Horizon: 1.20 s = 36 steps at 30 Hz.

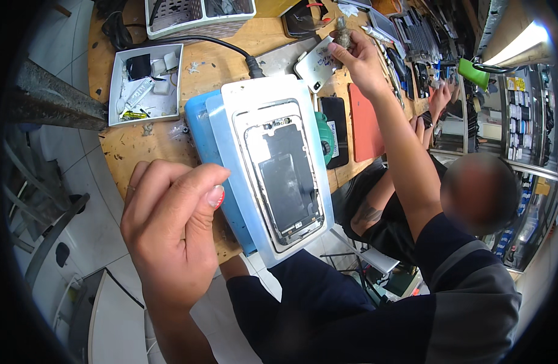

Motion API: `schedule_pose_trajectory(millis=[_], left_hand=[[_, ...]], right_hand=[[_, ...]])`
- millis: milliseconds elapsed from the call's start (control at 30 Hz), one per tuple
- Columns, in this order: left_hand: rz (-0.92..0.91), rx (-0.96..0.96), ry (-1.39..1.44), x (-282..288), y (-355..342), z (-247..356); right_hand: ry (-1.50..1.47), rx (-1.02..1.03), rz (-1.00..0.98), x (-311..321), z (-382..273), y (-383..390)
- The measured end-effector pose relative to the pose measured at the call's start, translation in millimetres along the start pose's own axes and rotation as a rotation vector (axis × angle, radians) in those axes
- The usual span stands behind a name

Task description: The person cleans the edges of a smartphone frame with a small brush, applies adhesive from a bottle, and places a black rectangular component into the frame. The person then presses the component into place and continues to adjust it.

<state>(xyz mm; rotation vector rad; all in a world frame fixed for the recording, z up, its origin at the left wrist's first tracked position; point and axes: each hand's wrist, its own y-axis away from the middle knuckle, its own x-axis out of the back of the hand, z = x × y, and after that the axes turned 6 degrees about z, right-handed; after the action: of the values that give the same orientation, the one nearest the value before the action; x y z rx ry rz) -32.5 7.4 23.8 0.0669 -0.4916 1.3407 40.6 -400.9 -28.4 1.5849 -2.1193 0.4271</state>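
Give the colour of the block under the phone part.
Blue block; best seen in the head view.

The person's two hands are showing: left hand [169,236] at lower left, right hand [365,65] at upper right. One phone screen [285,194] is lying at centre, one white tray [169,103] is sitting upper left, one orange pad [362,128] right of centre.

Blue is shown by the base [200,121], and it's topped by a white plate [248,94]; black and grey are spread over the screen [285,188], edged in white. Red is flashed by a small bit [220,199]! Brown wood is dotted dark across the table [163,142], orange-red is worn by the pad [365,124], and navy is banded with grey on the shirt [473,264].
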Motion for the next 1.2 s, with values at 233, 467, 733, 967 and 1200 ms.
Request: schedule_pose_trajectory(millis=[233,467,733,967,1200], left_hand=[[0.012,-0.032,-0.005,0.3,-3.3,-2.4],[0.034,-0.052,-0.062,3.8,0.6,-5.7],[0.112,-0.032,-0.119,10.3,24.2,-11.3],[0.170,0.033,-0.184,17.5,41.6,-12.8],[0.165,0.113,-0.272,29.4,61.9,-8.5]], right_hand=[[0.015,0.011,0.001,-0.7,1.2,-6.5],[0.018,0.008,-0.003,-1.0,-1.1,-3.6],[0.034,0.045,-0.019,-8.5,-18.7,-2.2],[-0.051,0.026,-0.035,-21.2,-30.8,-4.1],[-0.084,0.064,-0.071,-28.3,-42.0,1.8]])
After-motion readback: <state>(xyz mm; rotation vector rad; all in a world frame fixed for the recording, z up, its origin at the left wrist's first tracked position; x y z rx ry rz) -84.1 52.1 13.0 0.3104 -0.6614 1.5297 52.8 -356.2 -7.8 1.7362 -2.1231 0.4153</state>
